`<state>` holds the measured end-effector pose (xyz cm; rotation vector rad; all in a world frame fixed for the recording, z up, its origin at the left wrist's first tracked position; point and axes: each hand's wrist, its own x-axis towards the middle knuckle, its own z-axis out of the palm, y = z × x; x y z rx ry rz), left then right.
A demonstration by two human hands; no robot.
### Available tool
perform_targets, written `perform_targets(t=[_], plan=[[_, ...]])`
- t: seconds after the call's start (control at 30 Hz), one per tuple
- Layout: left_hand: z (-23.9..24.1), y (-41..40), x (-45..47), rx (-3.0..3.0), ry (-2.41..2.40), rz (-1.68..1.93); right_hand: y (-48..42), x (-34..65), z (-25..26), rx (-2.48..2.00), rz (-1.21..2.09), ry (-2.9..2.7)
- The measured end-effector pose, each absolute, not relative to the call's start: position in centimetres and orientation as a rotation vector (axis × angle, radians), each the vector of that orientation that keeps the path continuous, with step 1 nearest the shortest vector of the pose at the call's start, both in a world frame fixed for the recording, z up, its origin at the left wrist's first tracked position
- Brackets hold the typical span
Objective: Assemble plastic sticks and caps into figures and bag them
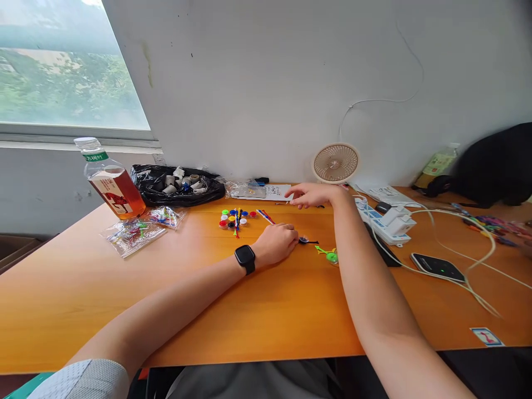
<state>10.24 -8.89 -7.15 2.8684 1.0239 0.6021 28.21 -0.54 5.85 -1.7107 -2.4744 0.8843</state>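
My left hand (pixel 276 244), with a black watch above it, rests on the table with its fingers curled closed. Right at its fingertips lies a small dark blue disc with a black stem (pixel 304 240); whether the fingers grip it is hidden. My right hand (pixel 311 195) hovers farther back by the white paper (pixel 276 192), its fingers loosely stretched and apart. A bright green disc piece with a stem (pixel 331 257) lies beside my right forearm. Left of my hands are several small coloured discs (pixel 223 224) and a bunch of thin coloured plastic strips (pixel 237 221). Another few strips (pixel 265 216) lie behind my left hand.
On the left stand a tea bottle (pixel 118 188), clear bags of coloured parts (pixel 135 234) and a black plastic bag (pixel 145 185) with grey pieces. A small fan (pixel 336 163) is by the wall. Right of my arm are a power strip (pixel 376 224), looping cables and a phone-like device (pixel 437 267).
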Motion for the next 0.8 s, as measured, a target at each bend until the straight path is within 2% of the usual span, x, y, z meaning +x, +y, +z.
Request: perform_targets(t=[0.13, 0.23, 0.33, 0.53, 0.67, 0.8], plan=[[-6.8, -9.3, 10.2, 2.899, 1.076, 0.540, -0.5, 27.9, 5.6, -1.719, 0.901, -2.470], [-6.4, -9.8, 9.9, 2.832, 1.110, 0.654, -0.6, 27.5, 5.5, -1.705, 0.922, -2.472], [-6.5, -10.2, 10.0, 2.826, 1.018, 0.757, -0.6, 27.2, 5.5, -1.706, 0.920, -2.480], [-6.4, -9.0, 10.1, 2.835, 0.828, 0.723, -0.7, 27.0, 5.6, -1.701, 0.951, -2.448], [-3.3, -7.6, 8.2, 2.736, 0.733, 0.958, -1.2, 26.7, 5.5, -1.532, 1.193, -2.412], [-0.1, -6.3, 5.7, 2.710, 0.740, 1.188, -1.1, 25.4, 4.8, -1.179, 1.408, -2.207]])
